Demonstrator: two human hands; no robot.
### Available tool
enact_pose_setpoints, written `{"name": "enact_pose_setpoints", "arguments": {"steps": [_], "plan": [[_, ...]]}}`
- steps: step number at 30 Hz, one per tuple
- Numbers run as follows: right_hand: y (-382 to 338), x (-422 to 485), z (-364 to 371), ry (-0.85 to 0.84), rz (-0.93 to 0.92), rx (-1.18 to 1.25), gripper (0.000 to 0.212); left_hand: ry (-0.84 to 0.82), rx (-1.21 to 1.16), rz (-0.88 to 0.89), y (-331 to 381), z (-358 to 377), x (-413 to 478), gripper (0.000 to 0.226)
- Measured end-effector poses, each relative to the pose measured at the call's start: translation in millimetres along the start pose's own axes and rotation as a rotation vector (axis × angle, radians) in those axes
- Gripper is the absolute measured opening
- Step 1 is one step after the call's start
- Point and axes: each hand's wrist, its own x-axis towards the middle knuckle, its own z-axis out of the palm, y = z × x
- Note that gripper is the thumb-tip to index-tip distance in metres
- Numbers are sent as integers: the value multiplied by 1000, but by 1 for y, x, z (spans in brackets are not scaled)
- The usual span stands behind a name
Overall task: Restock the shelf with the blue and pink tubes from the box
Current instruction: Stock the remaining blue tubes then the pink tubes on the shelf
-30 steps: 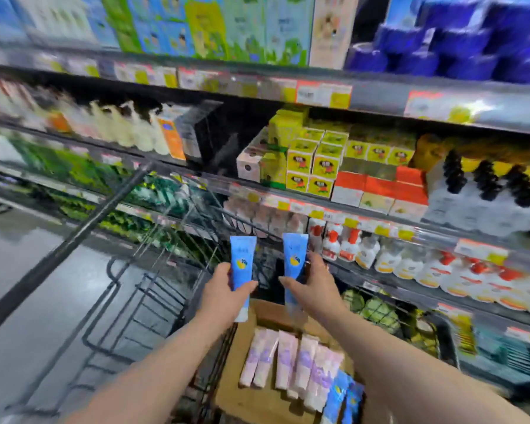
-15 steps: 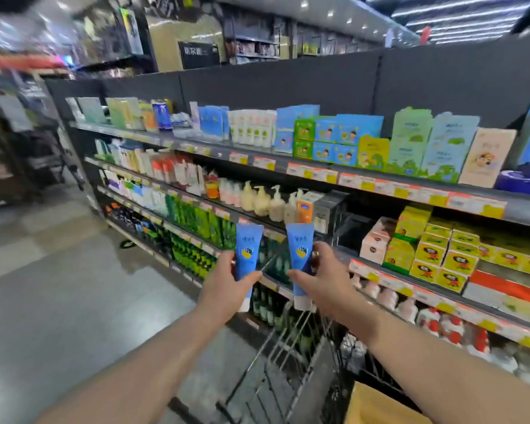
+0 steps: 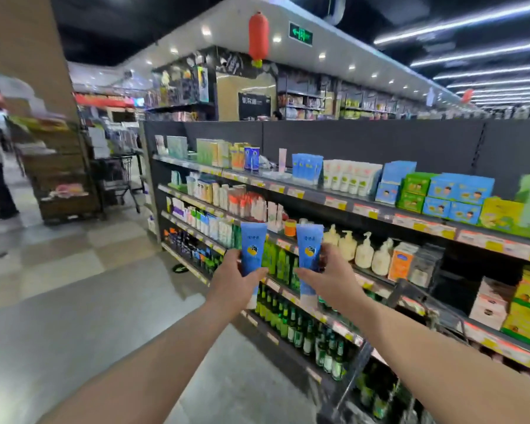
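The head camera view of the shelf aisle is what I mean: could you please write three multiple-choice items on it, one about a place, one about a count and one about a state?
1. Where does the row of blue tubes already on display stand?
A. on the top shelf
B. on the floor
C. on the bottom shelf

2. How many blue tubes does the person hold?
A. one
B. two
C. four

3. How are the held tubes oriented?
A. lying flat
B. bent double
C. upright, white cap down

Key: 
1 A, the stocked blue tubes stand on the top shelf beside white tubes. 
2 B, the left hand has a grip on one blue tube and the right hand on another blue tube. 
3 C, both stand vertical with the white caps at the bottom.
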Motion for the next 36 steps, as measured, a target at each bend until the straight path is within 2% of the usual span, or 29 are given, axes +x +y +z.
{"name": "enact_pose_setpoints", "arguments": {"steps": [6,16,26,30,36], "plan": [[-22,34,35,-8,-25,-4,32,5,-12,33,-9,-29,30,32],[-23,153,90,26,-63,-35,43,-11,45,90,-35,-52,143,30],[-2,328,113,98,-56,-1,43,-64,-27,136,-47,-31,314,29],[8,367,123,84,-30,8,41,-89,-37,132,-62,-16,359,28],[29,415,113,145,53,-72,52,-155,-89,149,-74,14,425,29]]}}
